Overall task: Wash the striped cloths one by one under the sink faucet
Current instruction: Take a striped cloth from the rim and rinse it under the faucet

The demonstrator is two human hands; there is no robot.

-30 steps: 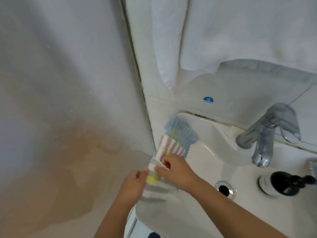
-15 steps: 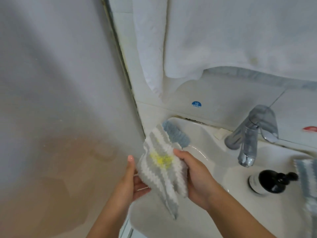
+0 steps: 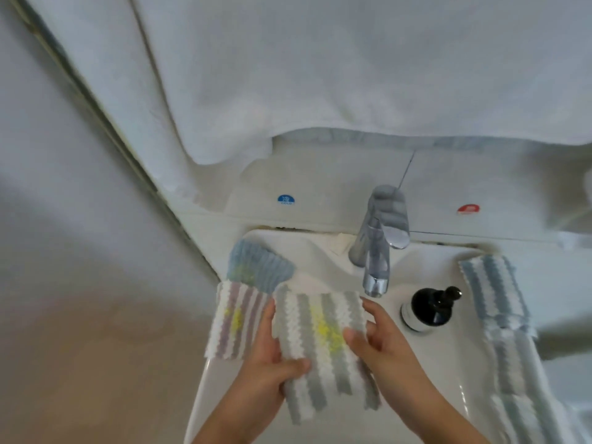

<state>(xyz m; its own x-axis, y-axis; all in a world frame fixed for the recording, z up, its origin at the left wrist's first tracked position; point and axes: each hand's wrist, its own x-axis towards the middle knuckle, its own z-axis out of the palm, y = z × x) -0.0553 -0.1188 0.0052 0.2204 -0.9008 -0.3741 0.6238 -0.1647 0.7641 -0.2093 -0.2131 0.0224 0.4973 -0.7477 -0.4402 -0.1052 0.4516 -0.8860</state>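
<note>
A grey-and-white striped cloth [image 3: 323, 350] with a yellow stain is spread over the white sink [image 3: 461, 398], just in front of the chrome faucet [image 3: 376, 251]. My left hand [image 3: 272, 363] grips its left edge, thumb on top. My right hand [image 3: 381, 344] holds its right edge the same way. On the sink's left rim lie a pink-and-white striped cloth [image 3: 234, 325] with a yellow stain and a blue cloth [image 3: 256, 267]. No water is seen running from the faucet.
A dark soap pump bottle [image 3: 429, 309] stands right of the faucet. Several blue and grey striped cloths [image 3: 499, 302] lie along the sink's right rim. White towels [image 3: 320, 75] hang above the faucet. A wall closes in on the left.
The grey striped cloth came off the left rim pile and moved right, now held spread by both hands before the faucet. The view swung right, showing the cloths on the right rim.
</note>
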